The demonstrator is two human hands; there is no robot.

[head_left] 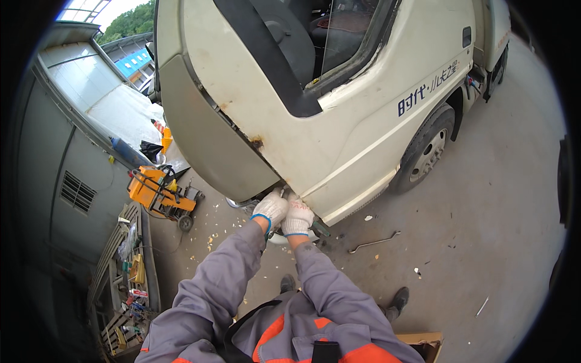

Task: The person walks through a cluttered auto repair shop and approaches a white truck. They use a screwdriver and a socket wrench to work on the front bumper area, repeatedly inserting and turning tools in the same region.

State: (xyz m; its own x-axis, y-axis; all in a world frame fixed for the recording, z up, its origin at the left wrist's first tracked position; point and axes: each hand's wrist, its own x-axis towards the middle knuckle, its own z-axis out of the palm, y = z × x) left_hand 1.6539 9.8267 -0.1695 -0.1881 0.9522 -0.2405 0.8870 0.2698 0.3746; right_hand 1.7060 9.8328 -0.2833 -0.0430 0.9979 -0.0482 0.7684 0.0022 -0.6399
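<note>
Both my hands, in white knit gloves with blue cuffs, are close together at the lower front corner of a cream truck cab (339,142). My left hand (272,207) is closed at the lower end of the gap between the front corner panel (209,136) and the door side. Right beside it, my right hand (298,215) is also closed, against the cab's bottom edge. Whatever the fingers grip is hidden by the gloves. Rust spots mark the panel seam above them. A pale rounded part under the cab shows partly behind my wrists.
A double-ended wrench (375,242) lies on the concrete right of my arms, near the front wheel (431,151). Yellow wheeled equipment (158,192) stands at left, above a rack (124,290) of tools and scraps. Paint flakes litter the floor. An open cardboard box (423,337) is at the bottom.
</note>
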